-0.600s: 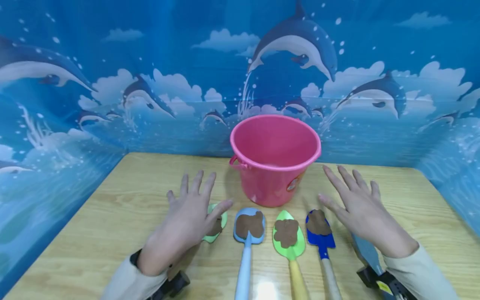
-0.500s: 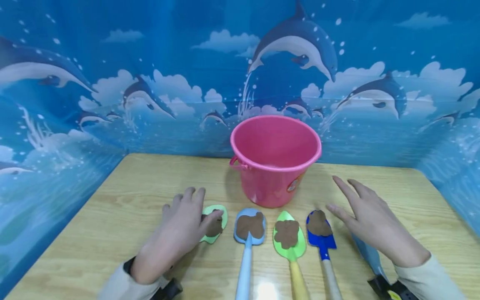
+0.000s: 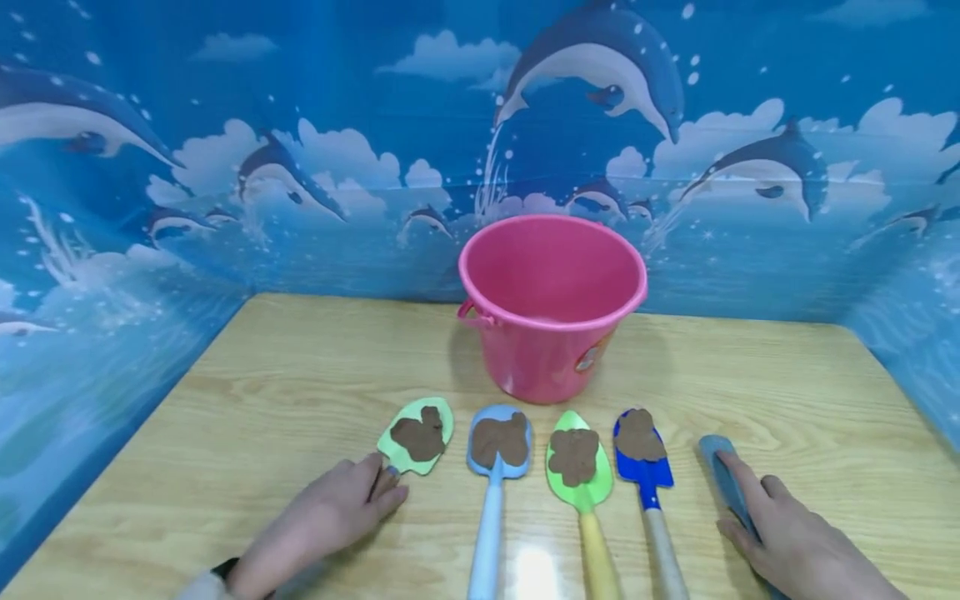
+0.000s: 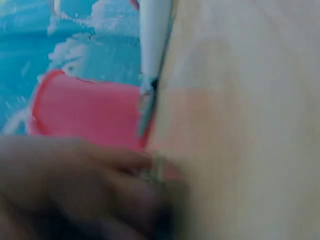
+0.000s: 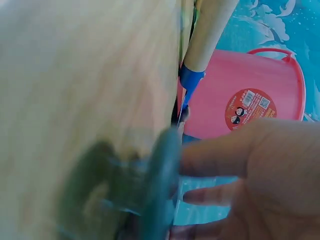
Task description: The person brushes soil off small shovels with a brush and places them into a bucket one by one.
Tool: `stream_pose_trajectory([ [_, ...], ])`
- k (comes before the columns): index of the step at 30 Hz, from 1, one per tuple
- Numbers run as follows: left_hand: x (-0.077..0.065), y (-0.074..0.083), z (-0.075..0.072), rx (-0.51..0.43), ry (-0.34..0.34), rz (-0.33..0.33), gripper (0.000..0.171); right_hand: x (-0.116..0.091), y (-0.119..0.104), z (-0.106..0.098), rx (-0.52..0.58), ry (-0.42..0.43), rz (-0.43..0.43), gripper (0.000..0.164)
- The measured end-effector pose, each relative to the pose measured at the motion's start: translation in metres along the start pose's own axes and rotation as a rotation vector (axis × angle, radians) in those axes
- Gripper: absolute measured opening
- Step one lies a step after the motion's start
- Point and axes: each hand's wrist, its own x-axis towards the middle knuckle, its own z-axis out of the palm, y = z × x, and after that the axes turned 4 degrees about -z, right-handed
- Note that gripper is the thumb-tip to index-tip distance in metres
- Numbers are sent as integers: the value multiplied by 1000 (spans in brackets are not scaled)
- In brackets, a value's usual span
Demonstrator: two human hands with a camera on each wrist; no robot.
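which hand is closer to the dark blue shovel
Right. The right hand is right of the dark blue shovel, at the gray tool; the left hand is farther, on its left, at the pale green shovel.

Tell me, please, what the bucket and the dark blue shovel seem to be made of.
Bucket: smooth plastic, apparently, from its even pink and soft sheen. Dark blue shovel: thin, evenly coloured blade, perhaps painted metal; pale, matte handle, probably wood.

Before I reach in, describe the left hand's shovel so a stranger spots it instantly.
Find the pink bucket. In front, left of the light-blue shovel, is the mint-green shovel with a brown patch on it. It alone has its handle in the left hand.
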Motion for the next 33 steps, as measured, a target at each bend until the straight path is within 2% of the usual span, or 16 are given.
stream_pose_trajectory([
  [2, 3, -2, 3, -110, -19, 7, 29, 0, 0, 4, -14, 47, -21, 73],
  [4, 4, -5, 5, -205, -34, 21, 27, 0, -2, 6, -31, 137, -74, 66],
  [6, 4, -6, 7, -307, -50, 34, 26, -1, -8, 4, -33, 280, -162, 61],
  [8, 2, -4, 9, -433, -73, 45, 24, -2, -16, -1, -50, 464, -275, 57],
  [11, -3, 4, 16, -669, -129, 79, 22, -4, -32, -13, -77, 710, -422, 52],
  [14, -10, 16, 27, -866, -223, 128, 24, -4, -52, -26, -75, 839, -536, 43],
  [17, -15, 28, 38, -977, -323, 202, 28, -1, -72, -32, -36, 897, -662, 32],
  [20, -15, 35, 48, -1018, -362, 250, 31, 6, -91, -29, -2, 904, -781, 37],
  [24, -14, 36, 58, -1038, -368, 255, 35, 13, -114, -21, -17, 837, -865, 42],
  [27, -10, 34, 62, -1119, -397, 257, 33, 15, -124, -16, -27, 772, -974, 42],
  [30, -5, 31, 62, -1249, -456, 310, 30, 16, -129, -12, -16, 734, -1094, 41],
  [33, -2, 28, 62, -1337, -519, 388, 26, 16, -132, -9, -18, 753, -1150, 40],
])
